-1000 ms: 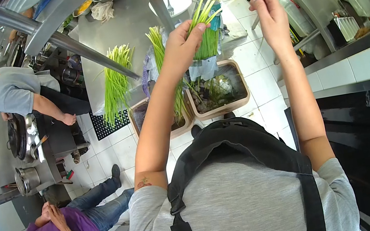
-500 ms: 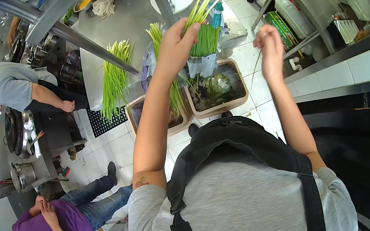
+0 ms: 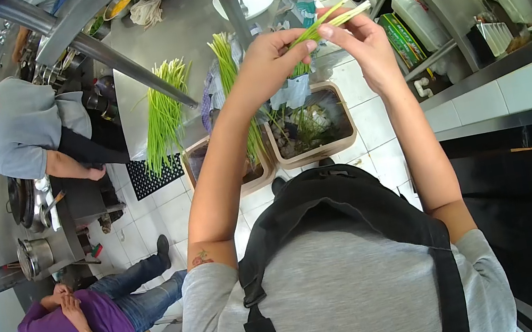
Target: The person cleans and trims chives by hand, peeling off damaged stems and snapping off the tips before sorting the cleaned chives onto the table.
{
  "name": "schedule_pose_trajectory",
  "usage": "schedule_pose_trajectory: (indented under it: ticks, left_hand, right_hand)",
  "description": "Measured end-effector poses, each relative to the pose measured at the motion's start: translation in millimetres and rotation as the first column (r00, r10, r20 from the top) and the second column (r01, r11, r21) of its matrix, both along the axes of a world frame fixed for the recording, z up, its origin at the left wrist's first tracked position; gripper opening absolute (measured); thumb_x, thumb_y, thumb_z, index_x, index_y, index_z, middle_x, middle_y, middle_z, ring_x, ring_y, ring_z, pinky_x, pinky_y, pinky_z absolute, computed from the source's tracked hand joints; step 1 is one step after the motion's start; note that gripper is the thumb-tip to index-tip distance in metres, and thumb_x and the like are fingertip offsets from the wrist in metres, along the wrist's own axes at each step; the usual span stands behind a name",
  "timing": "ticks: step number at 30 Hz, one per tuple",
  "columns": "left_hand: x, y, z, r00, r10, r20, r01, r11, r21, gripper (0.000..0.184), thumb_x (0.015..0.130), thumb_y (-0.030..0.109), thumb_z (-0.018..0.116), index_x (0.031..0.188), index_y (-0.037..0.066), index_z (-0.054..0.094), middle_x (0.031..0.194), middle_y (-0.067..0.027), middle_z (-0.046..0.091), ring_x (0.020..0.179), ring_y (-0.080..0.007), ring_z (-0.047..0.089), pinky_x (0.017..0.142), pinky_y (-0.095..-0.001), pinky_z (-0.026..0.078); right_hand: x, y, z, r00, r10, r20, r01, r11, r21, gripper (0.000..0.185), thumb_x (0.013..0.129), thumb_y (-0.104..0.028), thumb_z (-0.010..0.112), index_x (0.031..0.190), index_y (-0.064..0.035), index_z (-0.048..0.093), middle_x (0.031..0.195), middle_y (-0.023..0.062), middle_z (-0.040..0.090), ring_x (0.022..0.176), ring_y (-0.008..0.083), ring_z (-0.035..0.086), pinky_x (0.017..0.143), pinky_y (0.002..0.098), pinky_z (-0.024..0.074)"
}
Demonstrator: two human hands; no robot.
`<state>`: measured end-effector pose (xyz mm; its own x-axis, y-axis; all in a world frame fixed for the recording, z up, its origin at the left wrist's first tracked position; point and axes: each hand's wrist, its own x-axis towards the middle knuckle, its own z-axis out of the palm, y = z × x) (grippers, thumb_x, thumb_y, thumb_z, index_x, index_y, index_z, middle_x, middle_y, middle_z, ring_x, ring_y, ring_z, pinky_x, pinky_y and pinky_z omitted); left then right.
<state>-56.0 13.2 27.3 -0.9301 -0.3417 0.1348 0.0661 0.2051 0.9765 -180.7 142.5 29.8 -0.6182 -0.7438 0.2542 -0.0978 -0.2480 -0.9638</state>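
My left hand (image 3: 277,62) is closed around a small bunch of chives (image 3: 346,14), long thin green stalks with pale ends pointing right. My right hand (image 3: 366,47) pinches at the same stalks, its thumb near my left fingertips. Below the hands, more of the green stalks are partly hidden by my left hand and a bluish wrapping (image 3: 291,93). A pile of loose chives (image 3: 167,112) lies on the steel table (image 3: 185,18), hanging over its edge. Another bundle of chives (image 3: 225,60) is partly covered by my left forearm.
Under the table edge stand two bins, one a beige-rimmed bin (image 3: 320,155) with green scraps. A steel post (image 3: 228,0) rises from the table near a white plate (image 3: 256,0) holding a fork. A person in grey (image 3: 19,123) and a person in purple (image 3: 82,330) stand at left.
My right hand has moved left and up to the stalks; the single strand it held out is no longer visible. The bunch in my left hand has tilted to the right.
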Motion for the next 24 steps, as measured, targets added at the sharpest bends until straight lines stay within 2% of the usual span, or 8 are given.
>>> schedule_pose_trajectory:
  ticks: [2, 3, 13, 16, 18, 19, 22, 24]
  left_hand:
    - [0, 1, 1, 1.0, -0.007, 0.002, 0.007, 1.0, -0.006, 0.026, 0.09, 0.025, 0.056, 0.107, 0.007, 0.064, 0.07, 0.0048, 0.057, 0.053, -0.0009, 0.038, 0.047, -0.018, 0.032]
    - [0, 0, 0, 1.0, -0.006, 0.01, 0.006, 1.0, -0.006, 0.027, 0.09, 0.025, 0.055, 0.107, 0.007, 0.064, 0.07, 0.0042, 0.058, 0.053, -0.0012, 0.039, 0.048, -0.0182, 0.032]
    - [-1, 1, 0, 0.996, 0.013, 0.088, -0.027, 0.988, 0.154, 0.034, 0.093, 0.033, 0.047, 0.103, 0.004, 0.063, 0.075, -0.0005, 0.061, 0.054, -0.0049, 0.042, 0.049, -0.0201, 0.035]
    - [-2, 1, 7, 0.99, -0.133, 0.049, 0.12, 0.97, 0.211, 0.032, 0.093, 0.032, 0.048, 0.099, 0.004, 0.062, 0.074, 0.0001, 0.058, 0.055, -0.0055, 0.043, 0.05, -0.0203, 0.035]
    - [-9, -9, 0, 0.975, -0.216, 0.054, 0.206, 0.967, 0.146, 0.028, 0.093, 0.029, 0.047, 0.092, 0.004, 0.059, 0.071, 0.0008, 0.055, 0.056, -0.0055, 0.045, 0.05, -0.021, 0.037]
    - [-13, -13, -3, 0.965, -0.256, 0.058, 0.249, 0.962, 0.113, 0.027, 0.093, 0.028, 0.047, 0.089, 0.003, 0.058, 0.069, 0.0012, 0.054, 0.056, -0.0055, 0.046, 0.05, -0.0214, 0.038]
    - [-21, -17, 5, 0.996, -0.089, 0.006, 0.087, 0.984, 0.158, 0.031, 0.093, 0.028, 0.048, 0.108, 0.004, 0.059, 0.072, 0.0022, 0.05, 0.061, -0.007, 0.045, 0.057, -0.0209, 0.037]
    - [-26, -17, 16, 0.994, -0.07, -0.084, 0.095, 0.938, 0.334, 0.031, 0.094, 0.024, 0.045, 0.115, 0.003, 0.055, 0.081, 0.0004, 0.053, 0.067, -0.0103, 0.05, 0.063, -0.0235, 0.041]
  right_hand:
    - [-7, 1, 1, 0.995, 0.089, -0.036, -0.084, 0.99, 0.114, 0.03, 0.08, -0.02, 0.071, 0.102, -0.0005, 0.065, 0.095, 0.006, 0.065, 0.09, 0.0101, 0.058, 0.084, 0.0251, 0.0441]
    - [-4, 0, 2, 0.998, 0.048, -0.03, -0.045, 0.995, 0.092, 0.025, 0.08, -0.02, 0.071, 0.096, -0.001, 0.067, 0.088, 0.0038, 0.067, 0.083, 0.0095, 0.06, 0.081, 0.0246, 0.0448]
    - [-7, 0, -4, 0.997, 0.075, -0.029, -0.072, 0.994, 0.087, 0.026, 0.085, -0.021, 0.065, 0.103, -0.0034, 0.065, 0.094, 0.0031, 0.066, 0.088, 0.0088, 0.058, 0.084, 0.0248, 0.0427]
    - [-12, -4, -3, 0.998, 0.059, -0.018, -0.057, 0.995, 0.08, 0.028, 0.086, -0.023, 0.064, 0.106, -0.0036, 0.064, 0.095, 0.0032, 0.066, 0.089, 0.0089, 0.057, 0.084, 0.0249, 0.0424]
    - [-14, -7, 1, 0.999, 0.041, -0.02, -0.04, 0.997, 0.071, 0.029, 0.087, -0.024, 0.062, 0.108, -0.0038, 0.064, 0.095, 0.0034, 0.066, 0.09, 0.0092, 0.057, 0.085, 0.0249, 0.0423]
    - [-17, -7, 5, 0.995, 0.1, -0.021, -0.097, 0.99, 0.099, 0.038, 0.088, -0.024, 0.06, 0.12, -0.0033, 0.057, 0.101, 0.0049, 0.064, 0.096, 0.0106, 0.056, 0.087, 0.0269, 0.0423]
    - [-15, -9, 4, 0.994, 0.09, 0.064, -0.092, 0.995, 0.037, 0.051, 0.09, -0.03, 0.058, 0.131, -0.0022, 0.045, 0.111, 0.0079, 0.061, 0.104, 0.0143, 0.056, 0.09, 0.0296, 0.042]
    - [-15, -4, 3, 0.984, 0.153, 0.096, -0.16, 0.984, 0.075, 0.058, 0.09, -0.034, 0.057, 0.134, -0.0015, 0.039, 0.116, 0.0097, 0.058, 0.107, 0.0169, 0.055, 0.092, 0.0308, 0.0415]
